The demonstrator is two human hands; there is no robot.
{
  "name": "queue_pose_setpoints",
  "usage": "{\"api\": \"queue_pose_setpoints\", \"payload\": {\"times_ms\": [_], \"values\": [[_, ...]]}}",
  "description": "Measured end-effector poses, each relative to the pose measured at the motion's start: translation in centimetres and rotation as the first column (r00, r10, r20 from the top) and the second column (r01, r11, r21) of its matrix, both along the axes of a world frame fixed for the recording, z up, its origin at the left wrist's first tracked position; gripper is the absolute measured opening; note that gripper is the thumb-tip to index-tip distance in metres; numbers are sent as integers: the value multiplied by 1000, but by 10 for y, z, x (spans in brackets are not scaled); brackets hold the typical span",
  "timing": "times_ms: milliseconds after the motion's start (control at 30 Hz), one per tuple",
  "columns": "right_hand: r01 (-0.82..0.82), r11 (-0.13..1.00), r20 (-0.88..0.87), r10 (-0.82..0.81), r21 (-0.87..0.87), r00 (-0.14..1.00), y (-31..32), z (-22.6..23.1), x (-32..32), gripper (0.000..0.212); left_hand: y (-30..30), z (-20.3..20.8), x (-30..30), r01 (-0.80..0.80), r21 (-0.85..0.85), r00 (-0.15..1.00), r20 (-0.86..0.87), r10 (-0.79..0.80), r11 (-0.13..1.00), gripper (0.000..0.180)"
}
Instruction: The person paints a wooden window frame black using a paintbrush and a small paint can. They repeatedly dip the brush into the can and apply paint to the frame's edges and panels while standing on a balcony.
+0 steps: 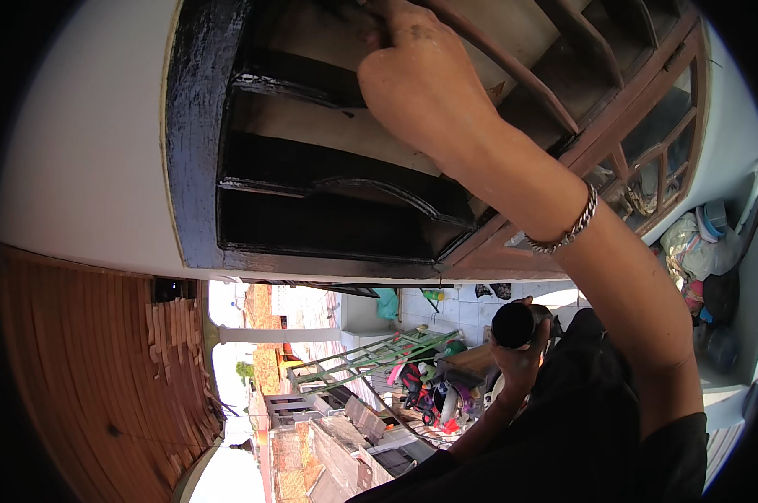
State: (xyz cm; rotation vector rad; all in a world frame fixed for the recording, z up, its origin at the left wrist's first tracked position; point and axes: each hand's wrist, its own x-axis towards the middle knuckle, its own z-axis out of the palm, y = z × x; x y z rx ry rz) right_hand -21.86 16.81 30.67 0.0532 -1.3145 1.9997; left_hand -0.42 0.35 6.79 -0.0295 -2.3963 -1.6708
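Up at the top edge, my right hand [412, 38], with a chain bracelet on its wrist, reaches to a wooden cabinet [199, 142]. Its fingers are closed around a dark, brush-like tool [377, 18], mostly hidden by the hand and cut off by the frame's edge. Glossy black coats the cabinet's left frame and nearby shelves [329, 155]; farther right, its shelves [513, 63] are brown. Lower down, my left hand [521, 360] is wrapped round a round cup [513, 325] with a black inside, held near my body.
Glass-paned doors [660, 151] belong to the cabinet's brown part. A green ladder [371, 360] stands by a jumble of items [446, 398]. Bags and plastic things [706, 243] lie at the right. Wooden ceiling boards [85, 360] fill the lower left, and pale tiles [463, 314] show beyond the cup.
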Motion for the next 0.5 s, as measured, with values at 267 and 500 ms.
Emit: {"api": "queue_pose_setpoints", "payload": {"times_ms": [267, 500], "values": [[188, 980, -158, -176, 63, 972, -9, -19, 15, 31, -2, 3, 1, -15, -16, 1000, -22, 15, 1000, 45], [168, 982, -160, -153, 86, 975, 1, -3, 11, 33, -3, -1, 1, -47, 37, 999, 19, 47, 998, 45]]}}
